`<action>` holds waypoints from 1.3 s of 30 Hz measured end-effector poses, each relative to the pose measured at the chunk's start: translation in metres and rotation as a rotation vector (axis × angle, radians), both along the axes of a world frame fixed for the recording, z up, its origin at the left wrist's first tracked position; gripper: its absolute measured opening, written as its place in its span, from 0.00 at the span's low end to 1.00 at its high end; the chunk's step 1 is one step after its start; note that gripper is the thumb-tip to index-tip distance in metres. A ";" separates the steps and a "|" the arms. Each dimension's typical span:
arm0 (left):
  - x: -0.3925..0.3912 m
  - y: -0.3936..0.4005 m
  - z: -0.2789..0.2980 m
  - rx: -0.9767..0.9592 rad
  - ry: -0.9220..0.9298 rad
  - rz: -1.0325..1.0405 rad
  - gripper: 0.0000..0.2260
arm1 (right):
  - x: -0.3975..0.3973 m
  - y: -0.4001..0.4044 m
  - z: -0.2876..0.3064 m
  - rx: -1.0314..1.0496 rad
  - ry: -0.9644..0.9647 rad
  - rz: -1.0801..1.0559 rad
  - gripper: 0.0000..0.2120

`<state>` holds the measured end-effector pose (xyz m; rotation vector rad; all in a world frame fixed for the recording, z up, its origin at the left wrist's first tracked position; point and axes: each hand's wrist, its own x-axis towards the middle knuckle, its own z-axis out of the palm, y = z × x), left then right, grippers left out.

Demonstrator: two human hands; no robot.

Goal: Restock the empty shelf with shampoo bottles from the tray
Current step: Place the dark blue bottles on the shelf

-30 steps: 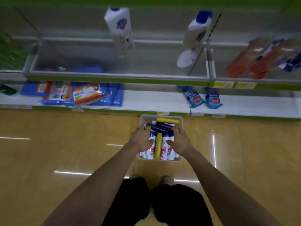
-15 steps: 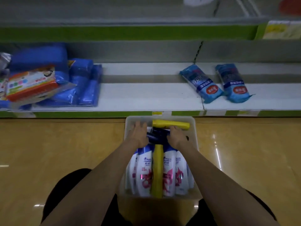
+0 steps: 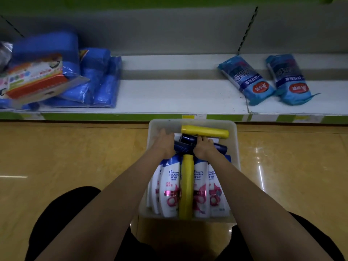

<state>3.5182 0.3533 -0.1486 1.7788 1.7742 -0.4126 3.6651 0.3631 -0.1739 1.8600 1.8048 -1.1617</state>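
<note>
A translucent white tray (image 3: 233, 147) sits on the floor just in front of the low white shelf (image 3: 169, 95), whose middle stretch is bare. Inside, white shampoo bottles (image 3: 169, 187) with pink labels lie side by side, caps pointing toward the shelf, with a yellow bottle (image 3: 186, 185) lying lengthwise between them. Dark blue bottles (image 3: 185, 143) lie crosswise beyond them, and another yellow bottle (image 3: 205, 131) lies crosswise at the tray's far end.

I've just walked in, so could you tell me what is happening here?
A person crouches over a clear tray of shampoo bottles on the floor. Both the left hand and right hand grip the dark blue bottles at its far end. The white shelf ahead holds no shampoo yet.
</note>
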 end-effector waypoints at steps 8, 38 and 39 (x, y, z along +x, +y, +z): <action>0.003 -0.011 0.017 0.136 -0.134 0.067 0.20 | 0.003 0.001 -0.003 0.099 -0.163 0.068 0.19; 0.001 0.014 0.079 0.112 -1.145 0.902 0.20 | 0.020 0.011 0.054 0.208 0.689 -0.480 0.19; 0.005 0.015 0.083 0.104 -1.173 0.896 0.19 | 0.020 0.010 0.063 0.157 0.789 -0.563 0.19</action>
